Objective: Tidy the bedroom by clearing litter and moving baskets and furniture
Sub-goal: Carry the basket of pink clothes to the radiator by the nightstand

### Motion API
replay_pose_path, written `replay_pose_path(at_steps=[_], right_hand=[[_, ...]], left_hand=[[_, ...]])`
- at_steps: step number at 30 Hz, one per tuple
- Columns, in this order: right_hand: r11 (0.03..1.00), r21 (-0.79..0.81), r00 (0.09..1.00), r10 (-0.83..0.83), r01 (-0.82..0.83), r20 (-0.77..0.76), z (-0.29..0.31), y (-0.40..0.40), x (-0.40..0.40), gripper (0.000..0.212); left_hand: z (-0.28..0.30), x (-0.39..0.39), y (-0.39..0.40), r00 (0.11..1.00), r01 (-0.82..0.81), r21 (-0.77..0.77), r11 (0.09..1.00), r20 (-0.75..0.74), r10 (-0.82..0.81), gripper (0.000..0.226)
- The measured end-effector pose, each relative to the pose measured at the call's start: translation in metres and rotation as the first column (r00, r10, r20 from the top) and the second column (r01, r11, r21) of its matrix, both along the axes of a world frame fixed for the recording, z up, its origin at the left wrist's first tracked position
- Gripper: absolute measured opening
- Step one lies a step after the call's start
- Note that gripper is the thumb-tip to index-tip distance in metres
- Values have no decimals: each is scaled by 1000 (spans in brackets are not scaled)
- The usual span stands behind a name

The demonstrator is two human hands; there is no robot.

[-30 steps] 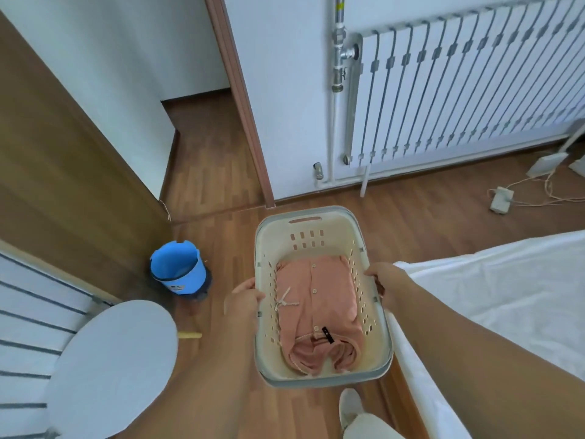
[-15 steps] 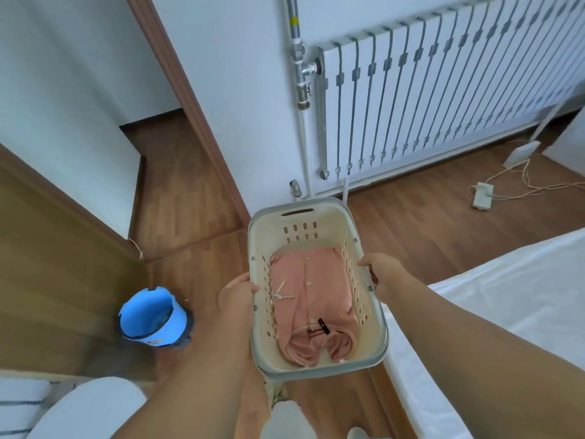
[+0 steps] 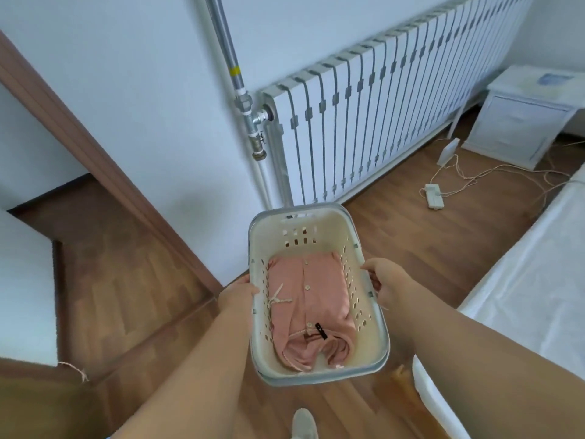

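A: What are you gripping?

B: Your left hand [image 3: 239, 296] is clamped on the left rim of the cream perforated plastic laundry basket [image 3: 373, 331], and your right hand [image 3: 387, 282] is clamped on its right rim, fingers curled over the edge. You hold the basket off the brown wood-plank floor [image 3: 133, 289].

A: What's in the basket?

B: A folded pink buttoned garment [image 3: 311, 312] lies flat on its bottom, with a cream drawstring toward the left wall.

A: What's around the basket?

B: Just beyond its far end stands the white ribbed radiator [image 3: 380, 115], with the grey metal pipe [image 3: 226, 42] at the radiator's left. To the basket's right is the white-sheeted bed [image 3: 522, 296]. Farther right along the radiator, a white power strip [image 3: 434, 196] lies on the floor, and a white bedside cabinet [image 3: 522, 122] stands past it.
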State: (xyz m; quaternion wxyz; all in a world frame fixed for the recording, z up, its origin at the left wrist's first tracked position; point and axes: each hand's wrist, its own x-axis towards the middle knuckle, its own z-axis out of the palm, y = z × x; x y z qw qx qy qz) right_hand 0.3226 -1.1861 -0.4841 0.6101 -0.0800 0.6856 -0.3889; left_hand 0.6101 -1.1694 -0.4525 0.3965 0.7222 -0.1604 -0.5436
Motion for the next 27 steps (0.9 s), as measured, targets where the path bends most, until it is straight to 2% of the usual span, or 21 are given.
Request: replay_pose_path(at_steps=[4, 7, 9, 12, 14, 19, 22, 27], right_hand=[[990, -24, 989, -134, 136, 63, -1, -27, 15, 20], [984, -29, 984, -178, 178, 25, 2, -39, 11, 16], [972, -31, 973, -231, 231, 1, 2, -58, -1, 16], [975, -7, 974, -223, 223, -34, 0, -71, -13, 18], [972, 11, 972, -232, 233, -43, -5, -84, -24, 18], [968, 43, 968, -247, 249, -37, -22, -143, -59, 18], [967, 53, 968, -250, 250, -11, -25, -183, -77, 16], [967, 27, 965, -253, 255, -66, -13, -234, -123, 13]], left_hand=[[4, 12, -57, 998, 57, -12, 998, 20, -57, 52], [-2, 9, -78, 995, 98, 12, 995, -24, -98, 48], [-6, -3, -106, 976, 207, 28, 978, -76, -204, 45], [-10, -16, -121, 969, 235, 49, 971, -85, -231, 45], [-17, -24, -139, 966, 222, 77, 972, -156, -208, 43], [-10, -59, -206, 962, 237, 117, 964, -166, -216, 20], [-7, -81, -249, 957, 255, 114, 960, -168, -234, 23], [-3, -132, -297, 944, 284, 93, 954, -201, -262, 22]])
